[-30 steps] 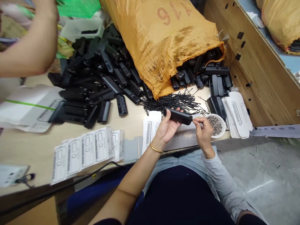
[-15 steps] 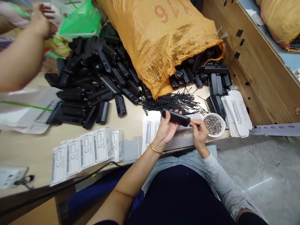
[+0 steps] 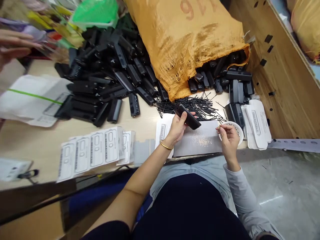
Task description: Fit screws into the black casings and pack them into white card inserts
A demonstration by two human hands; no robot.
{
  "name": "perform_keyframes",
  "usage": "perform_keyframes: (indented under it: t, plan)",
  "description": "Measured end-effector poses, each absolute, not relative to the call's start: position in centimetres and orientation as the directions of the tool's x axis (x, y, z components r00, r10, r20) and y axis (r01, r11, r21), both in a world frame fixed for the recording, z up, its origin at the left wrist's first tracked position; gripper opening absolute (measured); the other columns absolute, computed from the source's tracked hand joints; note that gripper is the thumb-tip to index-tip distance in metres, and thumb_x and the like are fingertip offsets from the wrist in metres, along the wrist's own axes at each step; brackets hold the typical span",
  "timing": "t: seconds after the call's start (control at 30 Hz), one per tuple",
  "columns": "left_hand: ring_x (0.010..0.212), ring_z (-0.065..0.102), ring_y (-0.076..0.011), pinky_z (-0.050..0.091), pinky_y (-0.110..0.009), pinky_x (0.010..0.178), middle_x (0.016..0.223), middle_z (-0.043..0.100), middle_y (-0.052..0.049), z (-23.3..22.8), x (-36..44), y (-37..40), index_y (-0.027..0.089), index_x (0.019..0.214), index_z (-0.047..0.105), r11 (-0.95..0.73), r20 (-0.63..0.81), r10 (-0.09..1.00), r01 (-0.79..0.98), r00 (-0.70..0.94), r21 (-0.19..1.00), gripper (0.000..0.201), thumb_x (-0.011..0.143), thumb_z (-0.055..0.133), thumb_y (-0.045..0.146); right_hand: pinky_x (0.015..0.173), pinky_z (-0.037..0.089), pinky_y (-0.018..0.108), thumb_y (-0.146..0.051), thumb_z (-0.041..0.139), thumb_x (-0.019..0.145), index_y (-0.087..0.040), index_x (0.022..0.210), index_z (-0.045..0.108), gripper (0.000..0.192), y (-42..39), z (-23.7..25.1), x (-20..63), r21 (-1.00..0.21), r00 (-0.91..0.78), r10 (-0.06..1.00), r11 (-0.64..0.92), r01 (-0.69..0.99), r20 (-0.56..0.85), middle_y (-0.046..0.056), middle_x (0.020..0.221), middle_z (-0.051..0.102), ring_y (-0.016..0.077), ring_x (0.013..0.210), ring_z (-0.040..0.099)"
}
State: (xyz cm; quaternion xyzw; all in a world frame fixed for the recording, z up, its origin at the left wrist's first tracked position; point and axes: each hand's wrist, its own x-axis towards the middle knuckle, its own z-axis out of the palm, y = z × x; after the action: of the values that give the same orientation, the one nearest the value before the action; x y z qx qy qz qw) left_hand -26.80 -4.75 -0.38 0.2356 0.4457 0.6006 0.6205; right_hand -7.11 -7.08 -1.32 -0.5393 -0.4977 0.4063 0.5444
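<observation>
**Bench inspection: left hand holds a black casing, right hand at the bowl**

The left hand is closed around a long black plastic casing, fingers wrapped under it and thumb on top. The casing is lifted clear of the light wooden bench, tilted, over the loose pile of thin black pins near the bench's near edge. A gold bangle sits on that wrist.

The right hand is at the small white bowl of little metal parts by the near right corner. Its fingertips are pinched together over the bowl's rim; whether they hold a part cannot be told, as the item would be too small to see.

Between the hands a grey sheet lies flat, with fine specks scattered on it. A heap of matching black casings covers the middle of the bench, and more spill from the mouth of an orange woven sack at the far edge. White printed cards lie in a row along the near edge; another stack rests at the right corner. Another person's hand, blurred, shows at the far left.
</observation>
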Motion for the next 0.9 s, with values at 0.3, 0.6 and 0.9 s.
perform_keyframes:
  t: [0.3,0.6,0.9]
  plan:
    - [0.11,0.06,-0.0245,0.046,-0.04,0.098,0.122,0.058,-0.019,-0.1,-29.1,-4.5,0.013,0.127,0.048,0.331,-0.35,0.932,-0.17,-0.097,0.928,0.048,0.085,0.064,0.029,0.076,0.046,0.028,-0.031,0.055,0.091,-0.017,0.094,0.061,0.016,-6.1,0.1,-10.3,-0.932,-0.14,0.987,0.119,0.342,0.075,0.004,0.088,0.065,0.0141,0.08,0.06]
    - [0.142,0.016,-0.043,0.018,-0.052,0.115,0.151,0.019,-0.031,-2.9,-36.2,-13.1,0.002,0.148,0.029,0.32,-0.21,0.946,0.81,-0.246,0.492,0.091,0.074,0.074,0.028,0.091,0.039,0.04,-0.024,0.073,0.078,-0.012,0.115,0.058,0.042,-2.5,-2.2,-21.7,-0.531,-0.66,0.746,0.527,0.663,-0.084,0.013,0.115,0.058,0.0263,0.106,0.05]
    - [0.141,0.015,-0.0444,0.017,-0.054,0.114,0.151,0.017,-0.032,-3.8,-37.0,-11.2,0.004,0.148,0.028,0.204,-0.132,0.978,0.853,-0.16,0.481,0.105,0.064,0.082,0.039,0.082,0.036,0.033,-0.022,0.079,0.071,-0.012,0.106,0.057,0.043,0.5,-1.6,-22.2,-0.446,-0.599,0.75,0.451,0.773,-0.279,0.012,0.108,0.056,0.024,0.099,0.052]
